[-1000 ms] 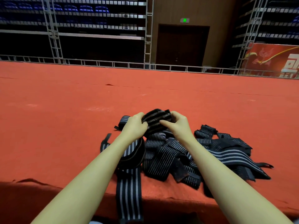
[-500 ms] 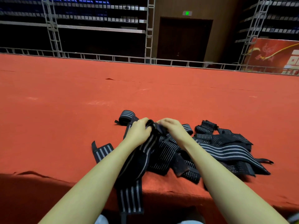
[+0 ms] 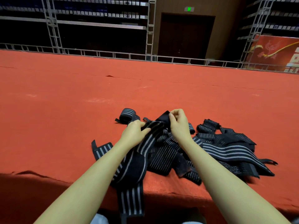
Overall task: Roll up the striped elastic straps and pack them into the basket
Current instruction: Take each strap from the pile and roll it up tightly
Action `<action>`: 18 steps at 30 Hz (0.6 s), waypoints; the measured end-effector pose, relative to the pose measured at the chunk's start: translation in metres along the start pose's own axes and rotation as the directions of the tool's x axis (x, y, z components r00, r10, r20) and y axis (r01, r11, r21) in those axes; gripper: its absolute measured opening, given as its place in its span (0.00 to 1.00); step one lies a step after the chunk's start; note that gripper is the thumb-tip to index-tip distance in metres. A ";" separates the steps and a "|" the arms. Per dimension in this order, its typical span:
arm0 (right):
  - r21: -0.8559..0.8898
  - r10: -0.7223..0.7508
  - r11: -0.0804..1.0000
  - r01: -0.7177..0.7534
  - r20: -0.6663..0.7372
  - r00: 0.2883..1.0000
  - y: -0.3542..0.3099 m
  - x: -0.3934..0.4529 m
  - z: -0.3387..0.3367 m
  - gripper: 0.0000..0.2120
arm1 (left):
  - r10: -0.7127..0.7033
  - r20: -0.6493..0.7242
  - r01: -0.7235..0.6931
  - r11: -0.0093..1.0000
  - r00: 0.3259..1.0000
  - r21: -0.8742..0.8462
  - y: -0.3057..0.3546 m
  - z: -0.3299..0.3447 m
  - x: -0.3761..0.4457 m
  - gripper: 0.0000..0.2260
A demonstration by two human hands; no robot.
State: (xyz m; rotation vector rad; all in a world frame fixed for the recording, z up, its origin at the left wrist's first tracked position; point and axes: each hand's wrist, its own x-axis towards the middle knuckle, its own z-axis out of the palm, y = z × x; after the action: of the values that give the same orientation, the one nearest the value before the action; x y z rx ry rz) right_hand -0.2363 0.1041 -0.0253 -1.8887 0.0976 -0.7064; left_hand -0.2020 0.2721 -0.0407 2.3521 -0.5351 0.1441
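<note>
The strap in work (image 3: 145, 143) is a long black band with grey stripes. Its long axis runs from about 1 o'clock, where its plain black end is lifted, down to 7 o'clock, where the tail hangs over the front edge of the red counter (image 3: 64, 110). The right hand (image 3: 179, 125) pinches this black end between thumb and fingers, so its grip is closed on the strap. The left hand (image 3: 134, 133) holds the striped part just beside it, with the fingers curled over the band.

I judge that the rolling is only beginning. The risk is that the first turns become loose or crooked, because the hanging tail pulls down and the elastic wants to spring back. The tail can also catch on the pile of loose straps (image 3: 226, 151), which lies touching it at 3 o'clock, and drag one along.

One rolled strap (image 3: 127, 115) stands at 11 o'clock from the hands, near them. A short piece (image 3: 102, 148) lies at 9 o'clock. No basket is in view.
</note>
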 end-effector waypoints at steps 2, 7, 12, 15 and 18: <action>0.002 -0.055 0.998 0.055 -0.038 0.998 -0.004 0.000 0.003 0.03 | 0.012 -0.023 -0.011 0.999 1.000 0.038 0.004 -0.005 0.004 0.13; 0.039 -0.096 0.994 0.103 -0.134 0.986 -0.010 0.005 0.006 0.02 | 0.056 -0.114 -0.042 0.991 0.992 0.124 0.017 -0.028 0.014 0.06; 0.117 0.030 0.993 -0.022 -0.065 0.997 -0.011 0.003 0.007 0.16 | -0.002 -0.183 -0.015 0.996 0.983 -0.090 0.029 -0.050 0.022 0.05; 0.132 0.116 0.983 -0.127 0.087 0.989 -0.007 -0.003 0.011 0.20 | -0.004 -0.233 -0.035 0.986 0.972 -0.164 0.039 -0.057 0.021 0.06; 0.177 0.128 0.963 -0.204 0.368 0.921 -0.004 -0.012 0.014 0.22 | -0.011 -0.297 -0.058 0.973 0.955 -0.223 0.048 -0.065 0.020 0.05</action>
State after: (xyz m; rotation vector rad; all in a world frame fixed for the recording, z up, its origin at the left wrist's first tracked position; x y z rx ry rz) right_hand -0.2397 0.1218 -0.0305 -1.7469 -0.0452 -0.2410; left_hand -0.2009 0.2768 0.0426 2.0504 -0.4085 0.4173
